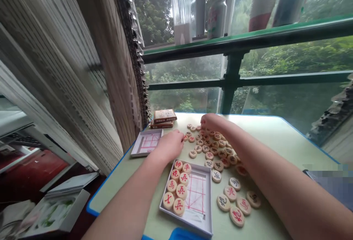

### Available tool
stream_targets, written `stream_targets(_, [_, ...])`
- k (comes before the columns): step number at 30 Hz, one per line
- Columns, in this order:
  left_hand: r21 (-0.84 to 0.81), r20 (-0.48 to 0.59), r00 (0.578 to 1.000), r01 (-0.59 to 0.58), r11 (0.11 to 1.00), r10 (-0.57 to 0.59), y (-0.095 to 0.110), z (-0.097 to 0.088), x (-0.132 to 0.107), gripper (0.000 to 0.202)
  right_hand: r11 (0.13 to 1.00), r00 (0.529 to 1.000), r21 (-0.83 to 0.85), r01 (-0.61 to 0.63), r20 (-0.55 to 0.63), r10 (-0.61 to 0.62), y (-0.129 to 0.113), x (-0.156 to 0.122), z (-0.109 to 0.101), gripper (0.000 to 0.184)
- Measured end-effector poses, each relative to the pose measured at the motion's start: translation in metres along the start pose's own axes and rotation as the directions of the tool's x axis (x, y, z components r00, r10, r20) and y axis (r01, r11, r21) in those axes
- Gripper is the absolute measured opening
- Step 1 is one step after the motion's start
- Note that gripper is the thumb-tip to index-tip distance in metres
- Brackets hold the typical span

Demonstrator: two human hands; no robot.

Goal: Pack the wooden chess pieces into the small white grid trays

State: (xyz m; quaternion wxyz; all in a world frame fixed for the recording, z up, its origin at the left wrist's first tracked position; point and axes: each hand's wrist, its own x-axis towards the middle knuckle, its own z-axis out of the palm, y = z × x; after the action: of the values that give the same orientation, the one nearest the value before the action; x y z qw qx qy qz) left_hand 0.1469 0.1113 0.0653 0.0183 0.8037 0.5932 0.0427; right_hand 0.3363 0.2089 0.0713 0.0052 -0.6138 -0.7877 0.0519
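Round wooden Chinese chess pieces with red and black characters lie loosely spread over the table. My left hand is closed, its fingertips beside a red-marked piece at the pile's left side. Farther back, my right hand has its fingers curled together at the pile's far edge, against the pieces there. What either hand holds is hidden by the fingers. Below my left wrist is an open shallow box, with two columns of red pieces standing along its left side and a printed red grid beside them.
A shallow lid with a red grid lies at the table's left edge. Behind it are two stacked boxes. Curtains hang at the left. Cans and a cup stand on the window ledge. A blurred dark object is at right.
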Motion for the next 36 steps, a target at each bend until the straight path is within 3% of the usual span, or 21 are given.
stream_targets(4, [-0.001,0.013,1.0,-0.005,1.0,0.005,0.003,0.002,-0.001,0.023,0.998,0.999,0.049,0.024,0.038,-0.026,0.004,-0.003,-0.006,0.032])
stream_targets(18, [0.06,0.016,1.0,0.006,0.998,-0.007,-0.001,0.002,-0.001,0.024,0.982,0.979,0.124,0.142,0.131,-0.158,0.007,-0.009,-0.019,0.025])
stream_targets(23, [0.073,0.02,1.0,0.021,0.997,-0.022,-0.002,0.0,-0.001,0.025,0.989,0.992,0.126,0.071,0.096,-0.083,0.017,-0.009,-0.025,0.04])
stream_targets(30, [0.044,0.009,1.0,0.01,0.999,-0.01,-0.005,0.002,0.0,0.024,0.993,0.964,0.121,-0.003,0.263,-0.029,0.026,-0.01,-0.026,0.046])
stream_targets(36, [0.083,0.043,0.999,0.02,0.996,-0.024,-0.004,0.001,-0.001,0.025,0.986,0.941,0.146,-0.076,0.339,0.022,0.03,-0.022,-0.051,0.05])
